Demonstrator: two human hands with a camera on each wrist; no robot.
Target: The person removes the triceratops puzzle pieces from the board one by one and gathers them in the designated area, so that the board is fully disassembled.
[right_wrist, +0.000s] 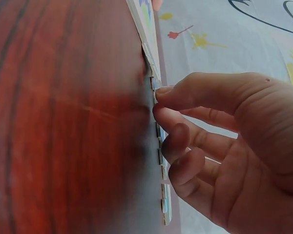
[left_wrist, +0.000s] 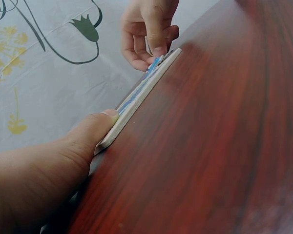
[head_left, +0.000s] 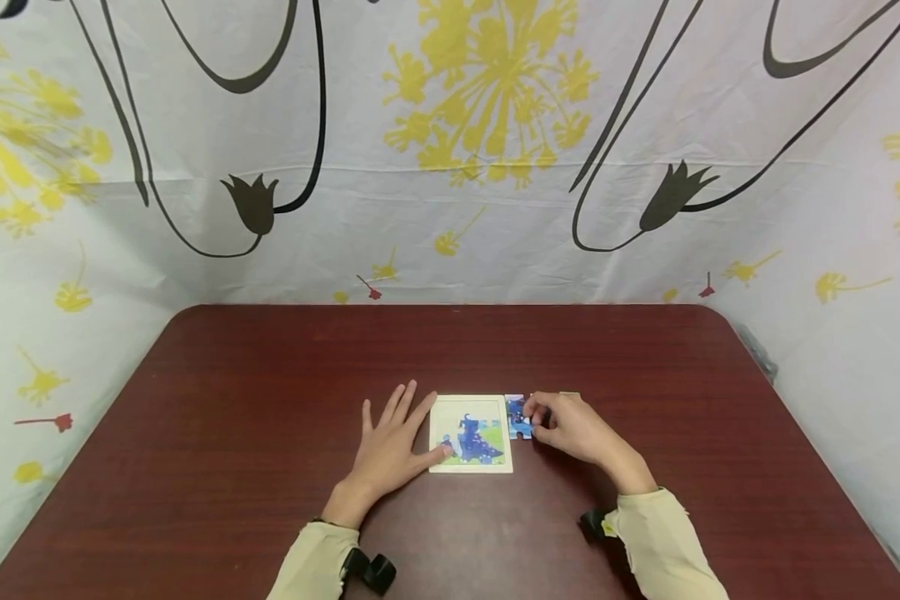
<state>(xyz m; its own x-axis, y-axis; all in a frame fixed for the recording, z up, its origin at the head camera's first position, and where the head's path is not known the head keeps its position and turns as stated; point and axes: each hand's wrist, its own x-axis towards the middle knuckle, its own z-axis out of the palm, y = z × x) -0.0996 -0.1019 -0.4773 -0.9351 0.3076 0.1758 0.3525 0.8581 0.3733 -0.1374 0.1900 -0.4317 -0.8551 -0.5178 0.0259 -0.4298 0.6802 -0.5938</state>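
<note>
A pale-rimmed puzzle tray (head_left: 471,468) lies on the table with a blue cartoon picture inside it. My left hand (head_left: 390,447) is spread flat at its left side, the thumb resting on the tray's lower left rim and picture. Against the tray's right edge sit blue puzzle pieces (head_left: 516,415). There my right hand (head_left: 576,427) pinches a puzzle piece (right_wrist: 155,91) between thumb and forefinger, its other fingers curled. The fingers cover most of that piece. In the right wrist view, more puzzle pieces (right_wrist: 165,204) lie in a row below this hand.
The dark red wooden table (head_left: 270,358) reaches back to a white cloth (head_left: 495,242) printed with yellow and grey flowers. Black straps with small devices (head_left: 378,573) sit on both wrists. A pale piece edge (head_left: 570,393) shows behind the right hand.
</note>
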